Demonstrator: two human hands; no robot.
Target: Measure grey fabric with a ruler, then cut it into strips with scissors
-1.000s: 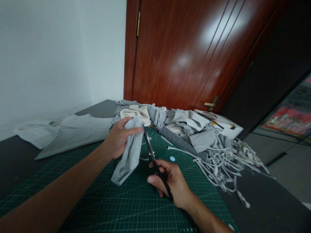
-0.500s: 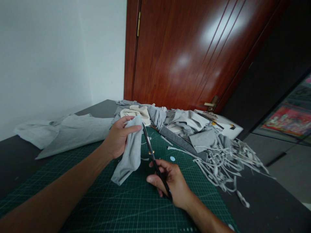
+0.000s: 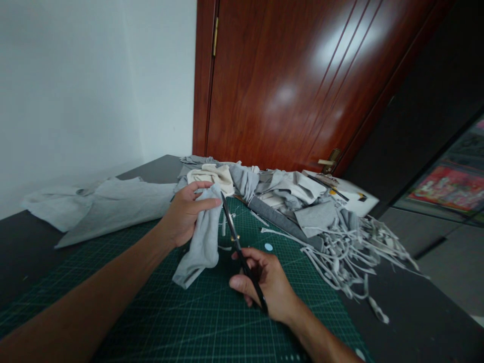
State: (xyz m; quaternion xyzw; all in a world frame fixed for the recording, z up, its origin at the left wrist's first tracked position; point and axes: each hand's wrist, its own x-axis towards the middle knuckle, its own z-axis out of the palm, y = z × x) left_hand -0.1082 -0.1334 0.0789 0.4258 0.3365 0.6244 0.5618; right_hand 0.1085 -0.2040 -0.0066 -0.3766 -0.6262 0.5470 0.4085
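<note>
My left hand pinches the top edge of a light grey piece of fabric between thumb and fingers. The fabric hangs in folds over the mat, its lower corner pointing left. My right hand grips black scissors with a gold-coloured pivot screw. Their blades point up and away, with the tips right by the fabric's edge beside my left thumb. The blades look closed or nearly so. A narrow pale strip shows just left of the blades; whether it hangs or lies on the mat I cannot tell.
A green cutting mat covers the dark table. Grey fabric lies at left. Behind are a cream cloth, heaped grey cloths, a dark grey roll and tangled cords. A wooden door stands beyond.
A pale narrow strip now shows lower down beside the blades. The fabric's upper edge has dipped slightly at my left thumb. Both hands have hardly moved.
</note>
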